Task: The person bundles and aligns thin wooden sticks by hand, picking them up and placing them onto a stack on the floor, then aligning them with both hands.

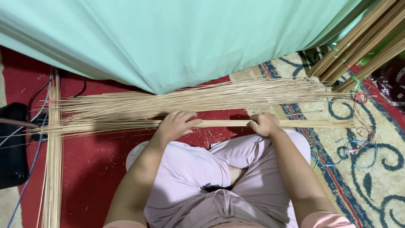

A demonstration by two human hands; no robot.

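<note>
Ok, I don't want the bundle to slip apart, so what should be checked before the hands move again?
1. Left hand on the bundle of thin sticks: ok, fingers lie over it.
2. Right hand closed around the bundle: ok.
3. Bundle lying level across the front of the knees: ok.
4. Bundle tied: cannot tell, no tie visible.
5. Loose sticks apart from the bundle: ok, they lie beyond it.
6. Stick ends even: cannot tell.

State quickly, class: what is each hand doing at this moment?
Left hand: fingers spread, resting on the bundle of thin sticks, not clenched.
Right hand: closed around the same bundle of thin sticks.
</note>
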